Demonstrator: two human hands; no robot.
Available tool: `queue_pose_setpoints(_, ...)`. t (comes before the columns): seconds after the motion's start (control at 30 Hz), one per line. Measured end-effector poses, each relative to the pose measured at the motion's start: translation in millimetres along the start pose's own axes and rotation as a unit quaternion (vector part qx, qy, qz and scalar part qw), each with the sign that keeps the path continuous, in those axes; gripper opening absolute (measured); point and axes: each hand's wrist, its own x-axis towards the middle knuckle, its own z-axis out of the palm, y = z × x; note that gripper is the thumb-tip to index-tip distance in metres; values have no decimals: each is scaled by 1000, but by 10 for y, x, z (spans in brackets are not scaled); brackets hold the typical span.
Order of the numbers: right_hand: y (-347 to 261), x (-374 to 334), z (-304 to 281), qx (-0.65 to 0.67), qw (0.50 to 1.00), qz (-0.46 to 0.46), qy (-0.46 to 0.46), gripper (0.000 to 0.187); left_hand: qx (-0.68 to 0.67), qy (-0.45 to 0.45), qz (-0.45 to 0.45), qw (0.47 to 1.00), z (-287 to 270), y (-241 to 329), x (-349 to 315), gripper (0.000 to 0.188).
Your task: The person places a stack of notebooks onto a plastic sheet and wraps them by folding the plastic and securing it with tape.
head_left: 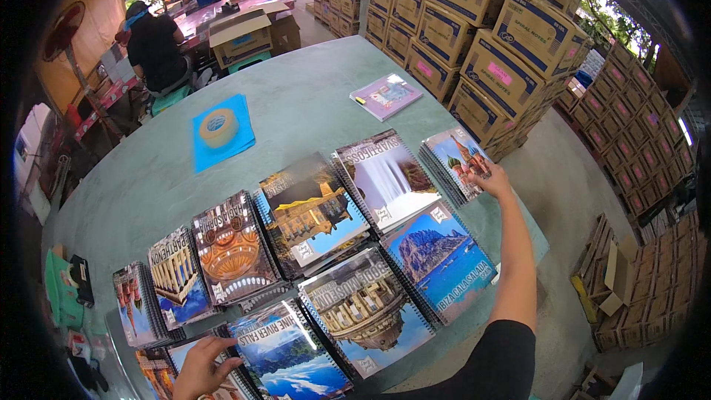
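My right hand (492,178) reaches to the far right and grips the right edge of a spiral notebook (455,159) with a domed building on its cover. My left hand (204,367) is at the lower left, thumb and fingers apart, over a notebook beside the blue waterfall notebook (289,352); the hand partly hides that cover. Between my hands lie rows of stacked spiral notebooks, among them a tall waterfall cover (389,181), a blue sea-and-rock cover (437,255), a round stone building cover (368,311) and an ornate dome cover (233,248).
A tape roll (218,128) rests on a blue sheet (242,115) toward the back left of the green table (311,96). A purple booklet (386,96) lies at the back. Stacked cartons (481,59) rise beyond the right edge. People sit at another table (200,21).
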Motion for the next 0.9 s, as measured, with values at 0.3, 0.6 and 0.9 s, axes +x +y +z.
queue_pose_setpoints(0.3,-1315,-835,-290,-245,953,-25,-178,97,16,33,-14,999,-58,10,7,38)
queue_pose_setpoints(0.6,-996,-204,511,-84,996,6,-25,102,24,34,5,999,-34,109,95,34)
queue_pose_setpoints(0.9,-1033,195,558,-42,974,-220,-47,96,-115,151,-89,978,-290,-864,-157,26)
